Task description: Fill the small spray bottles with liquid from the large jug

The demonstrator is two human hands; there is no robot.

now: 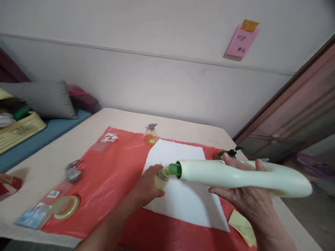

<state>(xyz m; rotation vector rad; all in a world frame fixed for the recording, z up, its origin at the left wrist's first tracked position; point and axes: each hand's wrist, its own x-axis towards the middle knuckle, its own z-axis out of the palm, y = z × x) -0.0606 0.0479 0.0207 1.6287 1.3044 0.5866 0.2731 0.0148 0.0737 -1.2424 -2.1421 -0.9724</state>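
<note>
Evidently a pour was under way at centre frame. The right hand (243, 193) had its grip wrapped around the body of a big bottle (243, 176), pale green, held nearly level with its green spout (175, 169) touching the mouth of a small bottle (161, 177). The left hand (148, 186) had its grip closed around that small bottle, which stood on a white cloth (180, 200) spread over a red sheet (110, 181) on the surface (86, 134).

Progress, as a judgement: spout and mouth were already lined up, and the small bottle looked yellowish, so some liquid may have been in it; filling seemed unfinished, and no cap for either bottle could be picked out with certainty.

Hard to make out: no stream of liquid showed at the spout, and the level in the small bottle was hidden by the fingers. A dark pump bottle (227, 154) sat mostly behind the right hand. A spray bottle (151, 134) stood just beyond the cloth's far edge. A round lid (65, 206) and blurred packets lay at lower left; writing on the pink note (241, 41), upper right, was unreadable.
</note>
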